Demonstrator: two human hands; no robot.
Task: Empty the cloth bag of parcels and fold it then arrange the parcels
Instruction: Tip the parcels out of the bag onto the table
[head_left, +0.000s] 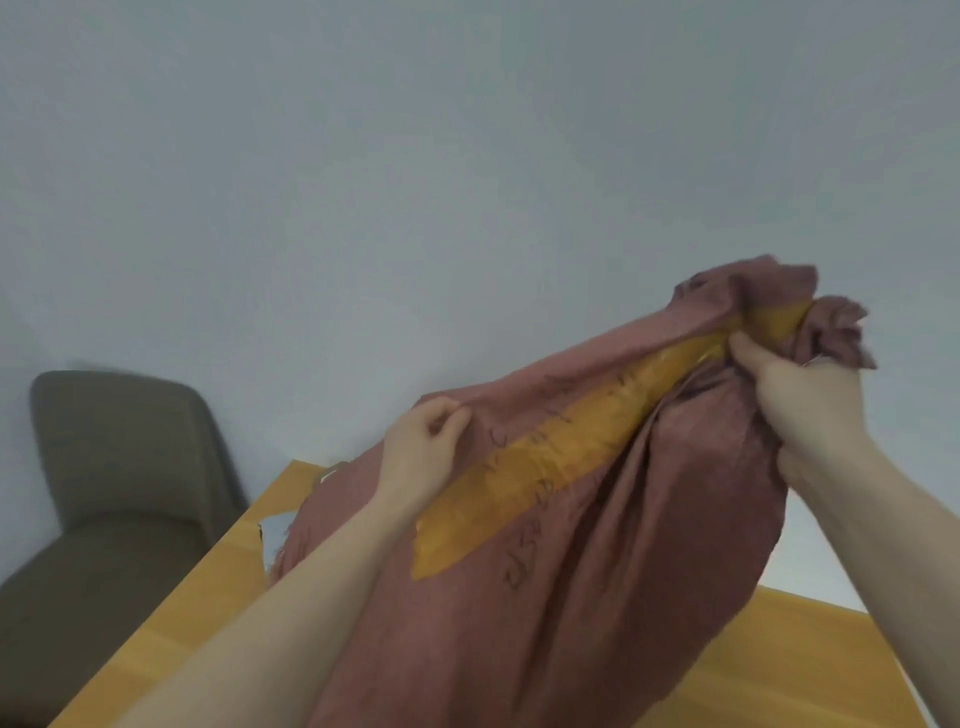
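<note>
The cloth bag (597, 519) is lifted over the table (208, 597), its bunched end uppermost at far right. The right hand (810, 400) has its fingers clamped on that bunch; the left hand (421, 447) pinches a fold at the left side. Tip and shake gently, probably with the mouth kept low (grey parcel (275, 535) peeks out beneath). Table edge and chair (124, 467) lie left; spill rightward.

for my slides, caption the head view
Both hands, left and right, grip a lifted pink cloth bag above the table.
</note>
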